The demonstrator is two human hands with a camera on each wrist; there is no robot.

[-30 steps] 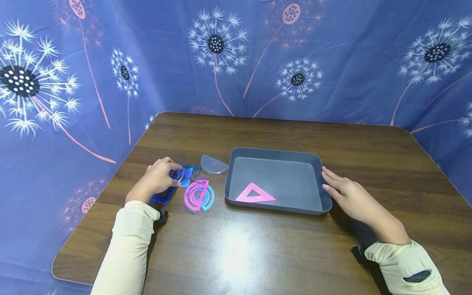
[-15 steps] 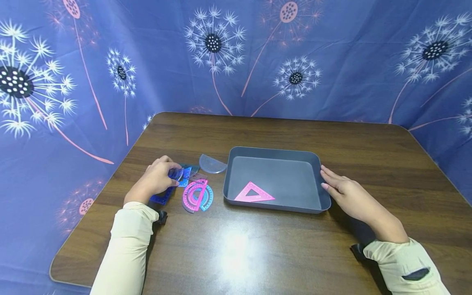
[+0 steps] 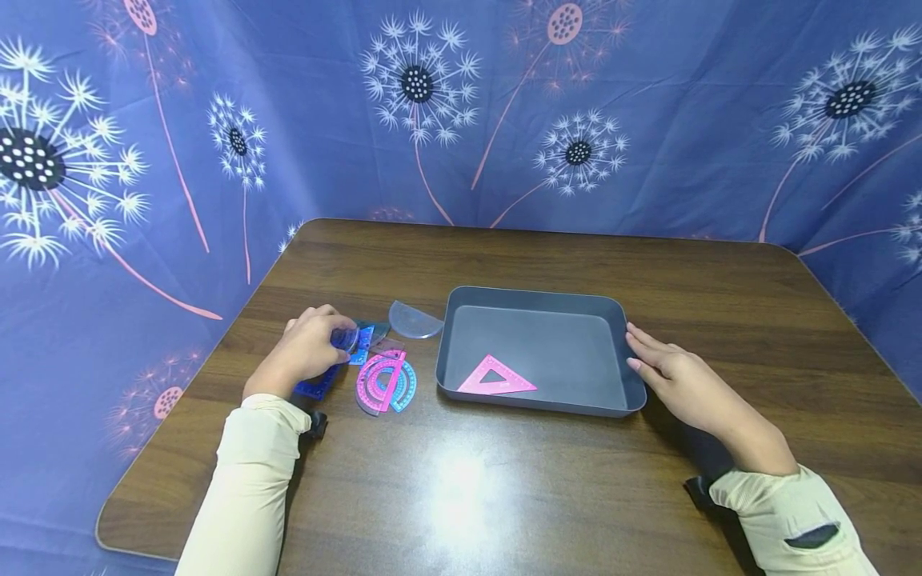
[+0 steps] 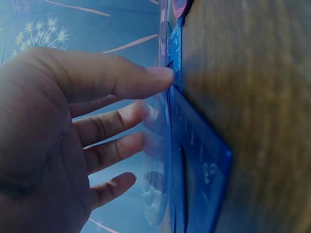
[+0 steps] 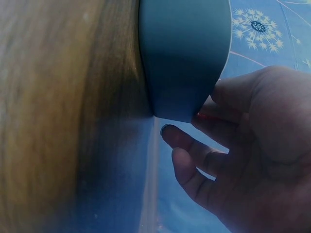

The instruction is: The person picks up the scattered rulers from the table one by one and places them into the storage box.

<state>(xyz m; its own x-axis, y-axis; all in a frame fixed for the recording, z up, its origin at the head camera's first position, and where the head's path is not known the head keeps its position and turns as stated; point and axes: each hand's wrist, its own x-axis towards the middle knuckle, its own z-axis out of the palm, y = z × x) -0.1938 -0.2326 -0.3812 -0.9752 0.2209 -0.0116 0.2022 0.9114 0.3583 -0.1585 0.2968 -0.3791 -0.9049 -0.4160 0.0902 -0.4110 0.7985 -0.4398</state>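
At the left of the head view my left hand (image 3: 306, 346) pinches a clear, curved-edged protractor (image 3: 347, 339) over a blue set square (image 3: 318, 386). In the left wrist view the thumb of that hand (image 4: 53, 126) meets the clear sheet's edge, fingers behind it, beside the blue set square (image 4: 201, 160). My right hand (image 3: 691, 390) touches the right wall of a grey tray (image 3: 543, 298) with fairly straight fingers. The right wrist view has this hand (image 5: 262, 141) against the tray's outer side (image 5: 184, 53). A pink set square (image 3: 513, 386) lies in the tray.
Pink (image 3: 369, 386) and blue (image 3: 411, 388) protractors overlap between left hand and tray. Behind them a clear protractor (image 3: 414, 322) lies close to the tray's left side. The wooden table (image 3: 576, 496) ends at a patterned blue cloth (image 3: 310, 104).
The clear piece at my left fingertips has shifted slightly, its curved edge now showing more plainly. My right hand and the tray hold the same position relative to each other.
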